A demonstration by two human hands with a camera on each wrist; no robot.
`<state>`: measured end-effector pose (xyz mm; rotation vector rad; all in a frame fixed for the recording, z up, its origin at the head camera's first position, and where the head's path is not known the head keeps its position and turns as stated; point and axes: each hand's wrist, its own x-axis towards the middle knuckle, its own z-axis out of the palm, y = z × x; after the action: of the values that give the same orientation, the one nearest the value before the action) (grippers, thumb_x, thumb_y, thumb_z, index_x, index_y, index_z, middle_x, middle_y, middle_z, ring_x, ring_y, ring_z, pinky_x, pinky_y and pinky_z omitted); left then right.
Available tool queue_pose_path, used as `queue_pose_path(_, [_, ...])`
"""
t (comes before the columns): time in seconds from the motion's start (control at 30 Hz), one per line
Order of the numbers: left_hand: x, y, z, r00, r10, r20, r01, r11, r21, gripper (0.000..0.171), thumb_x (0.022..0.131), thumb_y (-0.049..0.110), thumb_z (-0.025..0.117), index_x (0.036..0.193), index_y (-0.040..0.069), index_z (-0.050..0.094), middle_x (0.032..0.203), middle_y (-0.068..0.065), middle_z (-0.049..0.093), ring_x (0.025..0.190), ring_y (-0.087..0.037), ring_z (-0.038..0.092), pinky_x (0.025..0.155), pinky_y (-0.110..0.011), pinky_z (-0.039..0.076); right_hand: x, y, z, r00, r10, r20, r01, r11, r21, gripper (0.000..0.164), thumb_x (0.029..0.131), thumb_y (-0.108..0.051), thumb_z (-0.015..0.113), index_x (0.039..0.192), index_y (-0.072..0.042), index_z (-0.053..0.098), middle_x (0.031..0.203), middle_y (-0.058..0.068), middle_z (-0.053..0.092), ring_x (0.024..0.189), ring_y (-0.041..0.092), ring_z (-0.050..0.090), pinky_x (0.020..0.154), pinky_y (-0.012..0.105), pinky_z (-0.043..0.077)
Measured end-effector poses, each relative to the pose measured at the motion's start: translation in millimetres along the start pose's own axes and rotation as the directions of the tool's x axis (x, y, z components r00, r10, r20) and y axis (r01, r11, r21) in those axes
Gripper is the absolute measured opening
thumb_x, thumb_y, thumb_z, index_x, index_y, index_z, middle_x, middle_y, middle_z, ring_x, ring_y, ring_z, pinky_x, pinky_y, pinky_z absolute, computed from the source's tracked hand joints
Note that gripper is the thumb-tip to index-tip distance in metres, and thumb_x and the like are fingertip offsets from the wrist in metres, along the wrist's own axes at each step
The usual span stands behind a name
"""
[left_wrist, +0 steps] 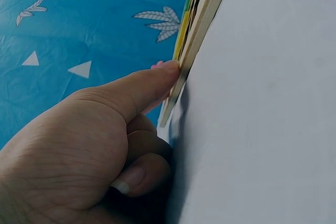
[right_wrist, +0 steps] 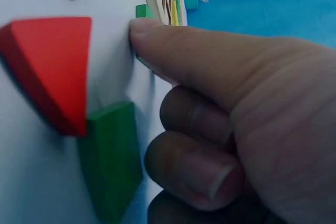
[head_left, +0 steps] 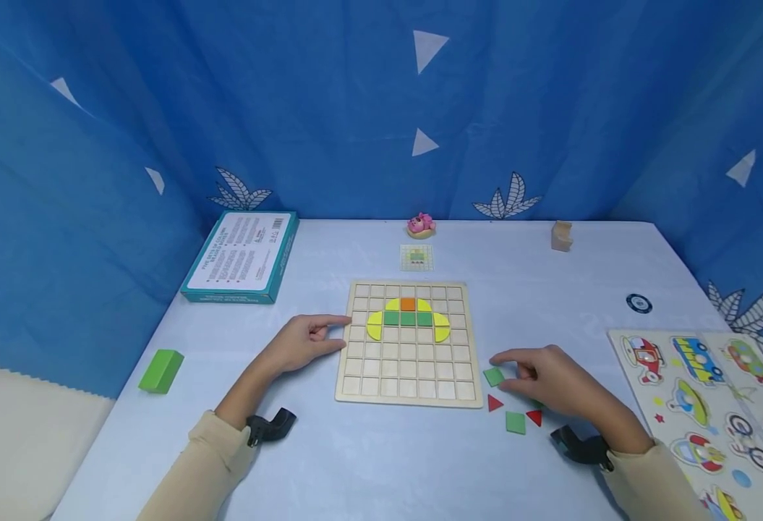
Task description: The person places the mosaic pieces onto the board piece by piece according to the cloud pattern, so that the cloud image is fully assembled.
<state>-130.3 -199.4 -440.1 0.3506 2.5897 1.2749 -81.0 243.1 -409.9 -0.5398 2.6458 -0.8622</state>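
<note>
A square wooden grid board (head_left: 390,367) lies on the table, holding several yellow curved pieces (head_left: 374,325), green squares (head_left: 408,319) and an orange square (head_left: 408,305). My left hand (head_left: 303,343) touches the board's left edge with thumb and forefinger out; its other fingers are curled under. Right of the board, my right hand (head_left: 546,375) pinches a green square tile (head_left: 493,377) between thumb and forefinger, low at the table. In the right wrist view the thumb partly hides that tile. Loose beside this hand lie red triangles (head_left: 495,403) and another green square (head_left: 515,422).
A patterned card (head_left: 416,257) and a pink figurine (head_left: 421,225) stand behind the board. A teal box (head_left: 241,257) lies back left, a green block (head_left: 161,371) front left. Picture puzzle board (head_left: 670,434) is at right; a small brown object (head_left: 561,236) sits back right.
</note>
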Motion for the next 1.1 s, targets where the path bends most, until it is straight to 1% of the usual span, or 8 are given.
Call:
queue_pose_path(0.07, [0.6, -0.2, 1.7, 1.000, -0.005, 0.002, 0.005, 1.000, -0.002, 0.041, 0.092, 0.028, 0.078, 0.132, 0.022, 0.070, 0.055, 0.005, 0.036, 0.050, -0.013, 0.034, 0.061, -0.029, 0.037, -2.5, 1.5, 1.8, 1.000, -0.003, -0.016, 0.003, 1.000, 0.003, 0.036, 0.089, -0.028, 0.081, 0.123, -0.017, 0.074, 0.060, -0.008, 0.046, 0.053, 0.010, 0.045, 0.050, 0.024, 0.036])
queue_pose_path(0.13, [0.4, -1.0, 1.8, 1.000, -0.008, 0.006, 0.008, 1.000, -0.005, 0.041, 0.092, 0.028, 0.078, 0.133, 0.022, 0.070, 0.055, 0.005, 0.036, 0.050, -0.013, 0.033, 0.060, -0.029, 0.037, -4.0, 1.4, 3.7, 0.999, -0.005, -0.036, 0.005, 1.000, -0.015, 0.033, 0.089, -0.027, 0.081, 0.121, -0.019, 0.075, 0.060, -0.009, 0.046, 0.052, 0.009, 0.045, 0.050, 0.024, 0.036])
queue_pose_path(0.4, [-3.1, -4.4, -1.1, 1.000, -0.026, 0.009, 0.026, 1.000, -0.007, 0.042, 0.092, 0.028, 0.078, 0.133, 0.022, 0.070, 0.055, 0.004, 0.036, 0.050, -0.014, 0.034, 0.059, -0.029, 0.035, -5.9, -9.2, 10.6, 0.997, -0.031, -0.074, 0.019, 0.986, -0.163, 0.030, 0.091, -0.026, 0.079, 0.120, -0.018, 0.076, 0.058, -0.013, 0.044, 0.050, 0.004, 0.041, 0.049, 0.024, 0.036])
queue_pose_path(0.53, [-1.8, -3.1, -0.4, 1.000, -0.020, 0.009, 0.020, 1.000, -0.012, 0.042, 0.093, 0.028, 0.078, 0.133, 0.023, 0.070, 0.056, 0.004, 0.036, 0.050, -0.014, 0.034, 0.058, -0.028, 0.034, -6.6, -11.1, 11.3, 0.994, -0.045, -0.097, 0.025, 0.980, -0.198, 0.030, 0.091, -0.026, 0.079, 0.120, -0.018, 0.075, 0.058, -0.015, 0.044, 0.050, 0.003, 0.039, 0.049, 0.024, 0.036])
queue_pose_path(0.7, [-1.5, -1.4, 2.0, 1.000, -0.001, 0.014, 0.001, 1.000, -0.019, 0.042, 0.092, 0.029, 0.078, 0.133, 0.022, 0.070, 0.055, 0.004, 0.036, 0.050, -0.013, 0.034, 0.058, -0.028, 0.035, -8.2, -15.2, 14.0, 0.991, -0.046, -0.128, 0.020, 0.980, -0.198, 0.034, 0.090, -0.029, 0.080, 0.122, -0.017, 0.074, 0.057, -0.014, 0.042, 0.050, 0.003, 0.039, 0.049, 0.024, 0.035])
queue_pose_path(0.83, [-2.5, -2.7, 2.6, 1.000, -0.003, 0.014, 0.004, 1.000, -0.011, 0.042, 0.092, 0.028, 0.078, 0.133, 0.022, 0.070, 0.054, 0.005, 0.036, 0.049, -0.013, 0.034, 0.058, -0.028, 0.035, -5.7, -24.8, 18.4, 0.987, -0.046, -0.151, 0.017, 0.981, -0.192, 0.036, 0.091, -0.031, 0.080, 0.124, -0.017, 0.074, 0.057, -0.014, 0.043, 0.049, 0.003, 0.040, 0.049, 0.024, 0.036])
queue_pose_path(0.97, [-0.6, -2.6, 1.4, 1.000, -0.002, 0.007, 0.002, 1.000, 0.000, 0.041, 0.093, 0.028, 0.078, 0.133, 0.023, 0.070, 0.055, 0.005, 0.035, 0.050, -0.013, 0.033, 0.061, -0.029, 0.037, 3.2, -40.2, 23.3, 0.982, -0.051, -0.181, 0.016, 0.981, -0.191, 0.036, 0.090, -0.030, 0.081, 0.123, -0.017, 0.074, 0.057, -0.014, 0.044, 0.049, 0.004, 0.041, 0.049, 0.025, 0.037])
queue_pose_path(1.1, [-0.5, -2.1, 1.7, 1.000, 0.000, 0.006, 0.000, 1.000, -0.009, 0.042, 0.093, 0.028, 0.078, 0.133, 0.022, 0.070, 0.055, 0.005, 0.035, 0.050, -0.013, 0.034, 0.060, -0.028, 0.036, 17.9, -55.6, 34.2, 0.977, -0.073, -0.199, 0.038, 0.984, -0.176, 0.034, 0.088, -0.029, 0.082, 0.119, -0.016, 0.076, 0.055, -0.014, 0.043, 0.047, 0.004, 0.040, 0.048, 0.024, 0.035])
